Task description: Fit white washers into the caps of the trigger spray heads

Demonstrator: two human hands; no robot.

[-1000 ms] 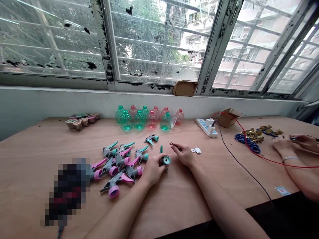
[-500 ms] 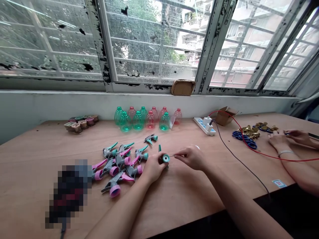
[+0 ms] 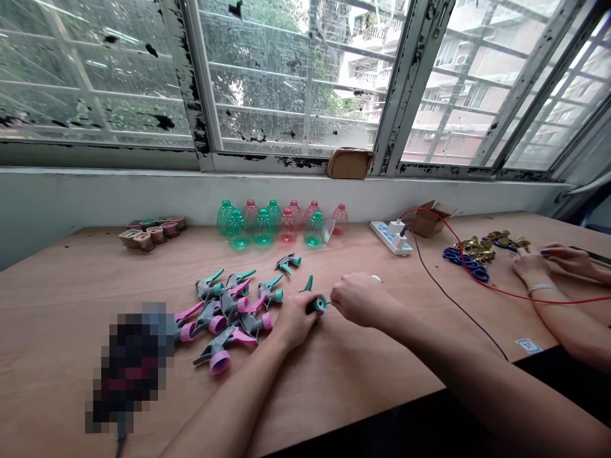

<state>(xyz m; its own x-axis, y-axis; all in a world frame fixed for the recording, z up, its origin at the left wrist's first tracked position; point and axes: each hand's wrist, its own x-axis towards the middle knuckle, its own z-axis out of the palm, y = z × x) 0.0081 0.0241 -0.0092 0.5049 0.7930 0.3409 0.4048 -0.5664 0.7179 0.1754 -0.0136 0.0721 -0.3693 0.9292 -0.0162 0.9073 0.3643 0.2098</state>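
Note:
My left hand (image 3: 296, 316) is closed around a trigger spray head (image 3: 319, 304) with a teal collar and teal lever. The collar's open end faces right, toward my other hand. My right hand (image 3: 358, 299) is closed, knuckles up, on a thin rod (image 3: 329, 303); only its short tip shows, close to the collar, and I cannot tell whether it touches. Left of my hands lies a pile of grey trigger spray heads with pink collars (image 3: 220, 362) or teal ones (image 3: 275, 295). Another teal spray head (image 3: 288, 261) lies apart behind the pile.
Green bottles (image 3: 263, 230) and pink bottles (image 3: 287, 229) stand along the wall. A power strip (image 3: 390, 239) with cables lies behind on the right. Another person's hands (image 3: 532, 267) are beside brass-coloured parts (image 3: 477, 249) and blue rings (image 3: 465, 264). A blurred-out object (image 3: 131, 366) lies front left.
My right hand has rolled over, knuckles now up, and come closer to the spray head with the rod. My left hand has tilted the spray head slightly to the right.

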